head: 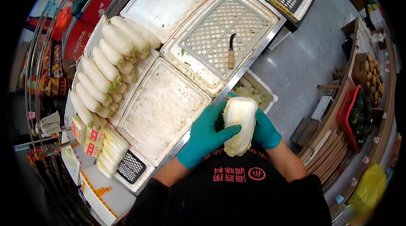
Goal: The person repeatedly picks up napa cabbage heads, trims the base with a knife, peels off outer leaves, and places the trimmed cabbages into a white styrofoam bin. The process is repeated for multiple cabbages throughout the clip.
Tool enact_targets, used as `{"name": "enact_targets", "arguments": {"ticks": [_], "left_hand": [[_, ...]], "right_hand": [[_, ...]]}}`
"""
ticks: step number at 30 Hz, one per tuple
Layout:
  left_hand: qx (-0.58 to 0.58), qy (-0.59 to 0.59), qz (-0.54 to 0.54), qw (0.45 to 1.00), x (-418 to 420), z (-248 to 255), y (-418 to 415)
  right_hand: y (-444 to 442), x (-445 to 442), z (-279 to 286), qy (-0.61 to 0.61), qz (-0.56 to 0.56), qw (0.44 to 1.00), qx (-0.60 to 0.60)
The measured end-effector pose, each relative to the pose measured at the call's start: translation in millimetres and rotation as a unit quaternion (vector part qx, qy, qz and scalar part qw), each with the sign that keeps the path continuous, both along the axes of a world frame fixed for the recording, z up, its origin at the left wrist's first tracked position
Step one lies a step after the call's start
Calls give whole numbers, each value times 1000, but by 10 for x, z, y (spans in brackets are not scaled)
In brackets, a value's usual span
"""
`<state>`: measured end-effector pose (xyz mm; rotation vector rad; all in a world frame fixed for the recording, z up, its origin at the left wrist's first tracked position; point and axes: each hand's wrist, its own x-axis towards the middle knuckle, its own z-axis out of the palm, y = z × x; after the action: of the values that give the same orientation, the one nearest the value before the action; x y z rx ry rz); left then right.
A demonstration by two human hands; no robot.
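Observation:
A pale napa cabbage is held upright before my apron, its white stem end away from me. My left hand, in a teal glove, grips its left side with the thumb across the front. On the other side my gloved right hand supports it, the fingers partly hidden behind the cabbage. Beyond them a small knife with a curved dark blade and wooden handle lies on a grey plastic grid. Below the counter edge stands a foam box with cabbage leaves inside.
White radishes are stacked on the left of the counter. Several cabbages and packaged blocks lie at the lower left. The metal counter edge runs diagonally. Shelves on the right hold potatoes and a red basket of dark green squash.

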<state>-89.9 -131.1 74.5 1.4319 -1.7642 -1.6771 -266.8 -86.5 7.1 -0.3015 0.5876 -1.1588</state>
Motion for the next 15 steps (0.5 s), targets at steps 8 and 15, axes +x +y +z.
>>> {"name": "enact_targets", "arguments": {"ticks": [8,15], "left_hand": [[-289,108,-154,939,-110,362,-180],[-344,130,-108,924,-83,306,-48]], "right_hand": [[51,-157,354,81,6,992,-93],[109,-169,477,105,26,989,-102]]}}
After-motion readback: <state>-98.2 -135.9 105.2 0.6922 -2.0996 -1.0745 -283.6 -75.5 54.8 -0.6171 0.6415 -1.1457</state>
